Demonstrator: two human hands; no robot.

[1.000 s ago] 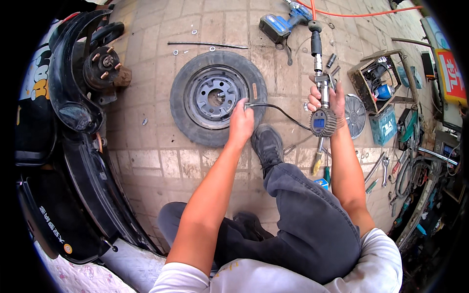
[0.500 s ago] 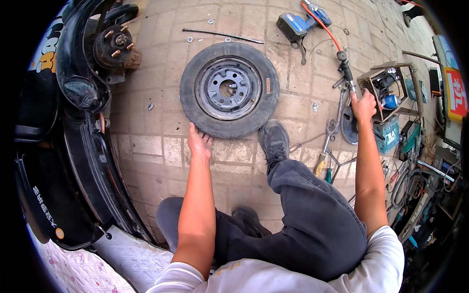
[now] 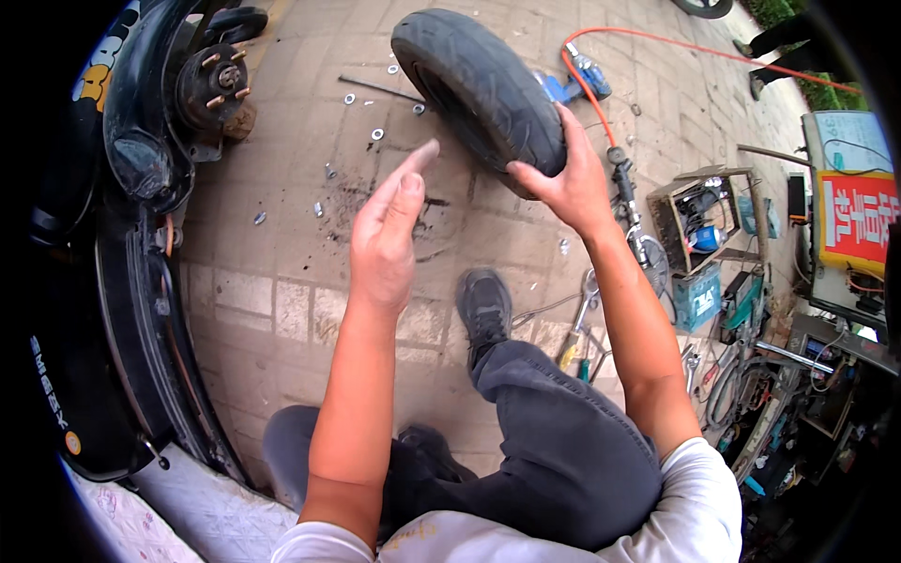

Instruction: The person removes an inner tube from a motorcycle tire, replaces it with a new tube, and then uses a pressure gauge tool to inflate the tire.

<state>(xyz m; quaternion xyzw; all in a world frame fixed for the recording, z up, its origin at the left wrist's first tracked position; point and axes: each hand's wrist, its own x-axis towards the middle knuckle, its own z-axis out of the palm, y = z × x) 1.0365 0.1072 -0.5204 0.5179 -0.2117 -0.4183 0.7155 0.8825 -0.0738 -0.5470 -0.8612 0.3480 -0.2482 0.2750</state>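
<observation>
A black-tyred wheel [image 3: 502, 89] is tipped up on edge beyond my hands, its tread toward me and most of its rim out of sight. My right hand [image 3: 568, 183] grips the tyre at its near right edge, thumb and fingers spread across the tread. Just left of the tyre, my left hand [image 3: 387, 235] is raised with its fingers stretched out, holding nothing and apart from the wheel. At the far left, a bare wheel hub [image 3: 223, 80] with several copper-coloured studs sticks out from the vehicle.
Several nuts [image 3: 377, 134] and a thin rod [image 3: 375, 86] lie on the paving. A blue power tool [image 3: 587, 75] sits behind the tyre. On the right are an air tool [image 3: 622, 178] on an orange hose, a metal-framed box [image 3: 699, 211] and hand tools. Someone's legs [image 3: 784, 47] stand far right.
The wheel, flat on the ground before, is now tilted up on edge. My right hand has left the air tool and taken the tyre; my left hand has come off it.
</observation>
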